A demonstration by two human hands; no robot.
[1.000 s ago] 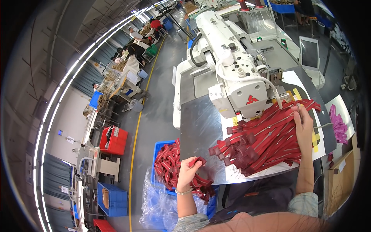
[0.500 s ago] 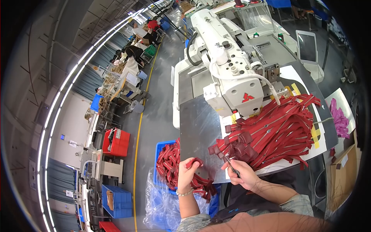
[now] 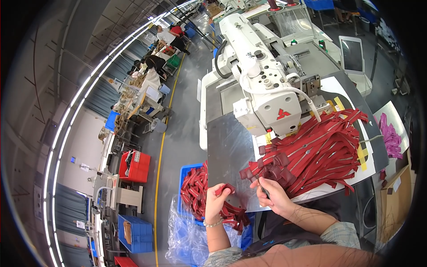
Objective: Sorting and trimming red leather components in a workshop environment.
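Observation:
My left hand (image 3: 215,202) is closed, pinching the dark red tab end of a zipper (image 3: 225,189) between thumb and fingers. In my right hand (image 3: 276,197) is a pair of small dark thread snips (image 3: 264,189), partly hidden by the fingers. Both hands are at the near edge of the grey metal work plate, a short gap between them. Just beyond the right hand lies a large pile of dark red zippers (image 3: 318,153), their tab ends bunched toward the left. More red zippers (image 3: 194,189) fill a blue bin below my left hand.
A white industrial sewing machine (image 3: 271,104) stands over the far side of the plate (image 3: 229,151). Clear plastic (image 3: 182,236) hangs by the blue bin (image 3: 183,171). At right are a cardboard box (image 3: 395,196) and pink strips (image 3: 390,138). People work at distant tables on the left.
My right hand has shifted slightly left and up, and the snips have turned so less of the blades shows. The left hand stays nearly in place. A distant person stands more upright.

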